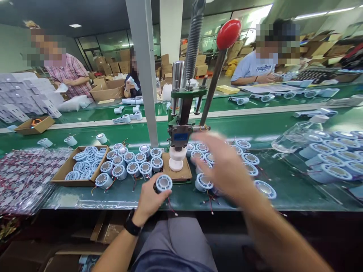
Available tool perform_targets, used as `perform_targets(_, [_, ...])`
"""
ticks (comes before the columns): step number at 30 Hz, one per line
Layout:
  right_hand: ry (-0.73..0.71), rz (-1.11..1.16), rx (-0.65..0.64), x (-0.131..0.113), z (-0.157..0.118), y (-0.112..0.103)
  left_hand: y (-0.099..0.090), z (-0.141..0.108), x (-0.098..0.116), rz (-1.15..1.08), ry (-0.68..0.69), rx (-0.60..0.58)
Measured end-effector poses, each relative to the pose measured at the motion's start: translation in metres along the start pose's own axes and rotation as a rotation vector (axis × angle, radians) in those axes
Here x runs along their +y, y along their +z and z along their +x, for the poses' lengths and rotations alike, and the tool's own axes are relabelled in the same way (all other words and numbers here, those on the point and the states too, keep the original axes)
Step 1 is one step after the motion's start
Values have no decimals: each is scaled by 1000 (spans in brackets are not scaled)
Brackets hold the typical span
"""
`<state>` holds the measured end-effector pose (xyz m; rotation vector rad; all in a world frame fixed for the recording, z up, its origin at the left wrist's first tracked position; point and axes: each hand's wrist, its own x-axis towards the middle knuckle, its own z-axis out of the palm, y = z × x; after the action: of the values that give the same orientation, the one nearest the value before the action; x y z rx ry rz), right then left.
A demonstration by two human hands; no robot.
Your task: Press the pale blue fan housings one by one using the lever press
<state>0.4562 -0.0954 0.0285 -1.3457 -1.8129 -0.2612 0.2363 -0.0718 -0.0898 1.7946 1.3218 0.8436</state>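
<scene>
My left hand [151, 196] is closed around a light-blue round motor housing [163, 183], its ringed face turned up and thin wires hanging below. It is just in front of the hand press [181, 138], whose white pressing head [177, 153] sits above a white round seat [176, 164] on a brown base board [185, 172]. To the right of the press, my right hand [224, 166] hangs over a group of similar housings, blurred by motion. Its fingers reach out apart toward the press, with nothing visible in them. The red-knobbed lever [229, 34] stands upright, tilted right.
A cardboard box [82, 182] of light-blue rings is at left, beside housings [119, 172] with wires. Bagged wired parts [31, 177] lie far left. More housings [334, 166] and a clear plastic bottle [295, 134] are at right. Several people work across the green bench [244, 113].
</scene>
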Motion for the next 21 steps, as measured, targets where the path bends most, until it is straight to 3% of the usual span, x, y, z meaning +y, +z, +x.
perform_targets(1, [-4, -76, 75, 4, 39, -23, -4, 13, 7, -4, 15, 23])
perform_targets(3, [120, -229, 206, 14, 115, -57, -9, 41, 18, -11, 56, 67])
perform_targets(5, [182, -195, 199, 25, 174, -70, -10, 66, 22, -21, 82, 90])
perform_targets(7, [194, -7, 110, 37, 208, -65, -6, 82, 21, -52, 81, 86])
perform_targets(10, [185, 223, 98, 50, 220, -48, 6, 93, 17, -110, 91, 42])
perform_targets(13, [181, 240, 118, 52, 212, -41, 21, 98, 19, -201, 140, -43])
perform_targets(19, [232, 320, -182, 51, 220, -64, 36, 109, 22, -350, 101, -211])
perform_targets(21, [261, 337, -219, 47, 221, -74, 37, 107, 18, -363, 112, -229])
